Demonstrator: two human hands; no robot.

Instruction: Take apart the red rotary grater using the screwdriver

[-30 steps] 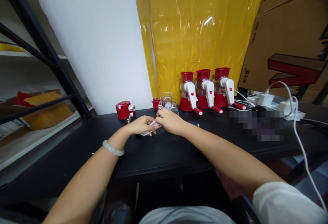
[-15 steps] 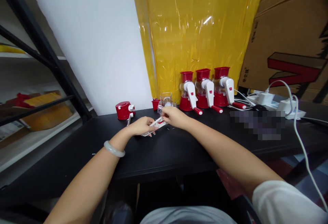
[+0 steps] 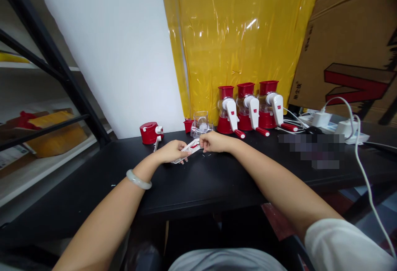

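Observation:
My left hand (image 3: 174, 152) is closed around the lower end of a long white plastic crank-arm shell (image 3: 191, 147), tilted up to the right, with a red piece inside it. At its upper right end, my right hand (image 3: 214, 142) has its fingers drawn together in a pinch; anything between the fingertips is hidden. Just below the right fingers, a few tiny slim bits (image 3: 206, 155) lie on the black table (image 3: 198, 188). Behind the hands stand a clear plastic drum housing (image 3: 201, 125) and a small red hopper (image 3: 188, 125).
Left of the hands sits a red grinder base (image 3: 149, 133), with a slim white part (image 3: 157, 142) in front. Three red-and-white rotary graters (image 3: 247, 112) stand at the back right. Beyond them are a power strip (image 3: 356, 139) with white cables and a large cardboard box (image 3: 347, 48).
My right hand has shifted slightly right and down, from over the shell to its upper end, showing more of the shell. My left hand has hardly moved.

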